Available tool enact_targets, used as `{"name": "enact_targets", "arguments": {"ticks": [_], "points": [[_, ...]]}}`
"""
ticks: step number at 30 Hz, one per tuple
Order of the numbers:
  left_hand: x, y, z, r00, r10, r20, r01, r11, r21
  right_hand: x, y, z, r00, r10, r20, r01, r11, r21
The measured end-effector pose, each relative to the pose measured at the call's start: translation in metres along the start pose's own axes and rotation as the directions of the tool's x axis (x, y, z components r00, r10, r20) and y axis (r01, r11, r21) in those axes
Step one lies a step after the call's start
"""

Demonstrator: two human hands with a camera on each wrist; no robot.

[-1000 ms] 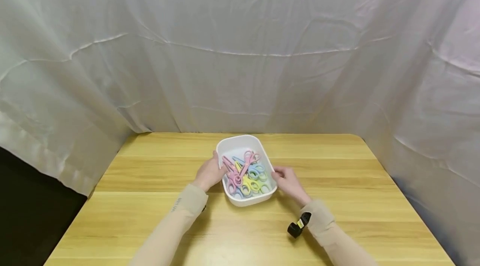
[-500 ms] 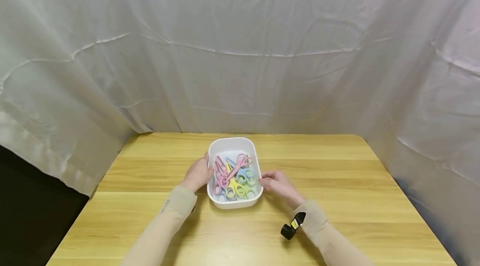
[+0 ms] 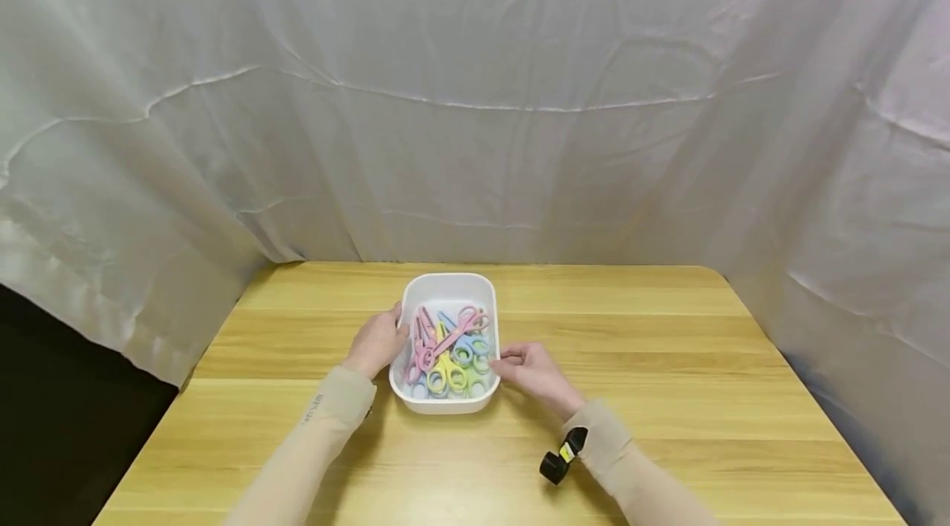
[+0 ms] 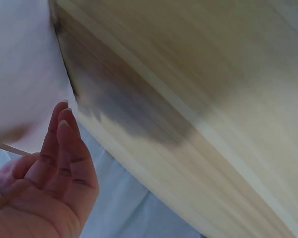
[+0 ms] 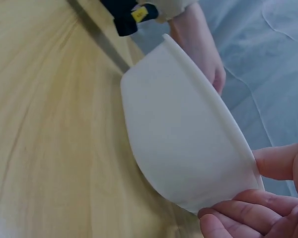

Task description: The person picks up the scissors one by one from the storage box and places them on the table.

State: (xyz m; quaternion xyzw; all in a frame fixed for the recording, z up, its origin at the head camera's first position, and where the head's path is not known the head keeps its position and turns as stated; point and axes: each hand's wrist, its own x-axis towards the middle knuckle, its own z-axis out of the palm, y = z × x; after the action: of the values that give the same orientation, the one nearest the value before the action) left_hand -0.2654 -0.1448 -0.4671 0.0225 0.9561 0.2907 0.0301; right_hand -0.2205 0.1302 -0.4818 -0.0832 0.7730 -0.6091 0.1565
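A white plastic bin stands on the table in the head view, holding several pastel scissors. Among them are pink scissors on top, yellow scissors, blue ones and green ones. My left hand grips the bin's left side, thumb over the rim; the left wrist view shows its fingers along the outer wall. On the opposite side my right hand holds the near right part. In the right wrist view its thumb is at the rim and its fingers are bent against the lower wall.
The wooden table spreads out on both sides of the bin. Grey curtains hang behind it and at the sides. A small black camera is strapped at the right wrist. A dark area lies at the left.
The bin with the scissors has moved left across the table, both hands going along with it. It has also turned from tilted to nearly straight.
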Motion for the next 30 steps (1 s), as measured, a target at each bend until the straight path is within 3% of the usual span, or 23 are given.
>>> {"name": "enact_targets", "arguments": {"ticks": [11, 19, 24, 30], "points": [[0.000, -0.001, 0.000, 1.000, 0.019, 0.021, -0.019, 0.999, -0.031, -0.003, -0.006, 0.018, 0.997, -0.063, -0.055, 0.050, 0.977, -0.208], [-0.008, -0.004, -0.004, 0.998, -0.046, 0.036, 0.048, 0.997, -0.066, -0.004, -0.016, 0.028, 0.990, -0.143, -0.005, 0.128, 0.899, -0.419], [-0.008, -0.010, 0.001, 0.997, -0.075, -0.003, 0.074, 0.995, -0.060, -0.002, -0.020, 0.032, 0.987, -0.159, 0.030, 0.154, 0.865, -0.477], [-0.004, -0.011, 0.007, 0.992, -0.124, -0.002, 0.123, 0.989, -0.083, 0.004, -0.022, 0.027, 0.988, -0.155, 0.022, 0.142, 0.824, -0.548]]}}
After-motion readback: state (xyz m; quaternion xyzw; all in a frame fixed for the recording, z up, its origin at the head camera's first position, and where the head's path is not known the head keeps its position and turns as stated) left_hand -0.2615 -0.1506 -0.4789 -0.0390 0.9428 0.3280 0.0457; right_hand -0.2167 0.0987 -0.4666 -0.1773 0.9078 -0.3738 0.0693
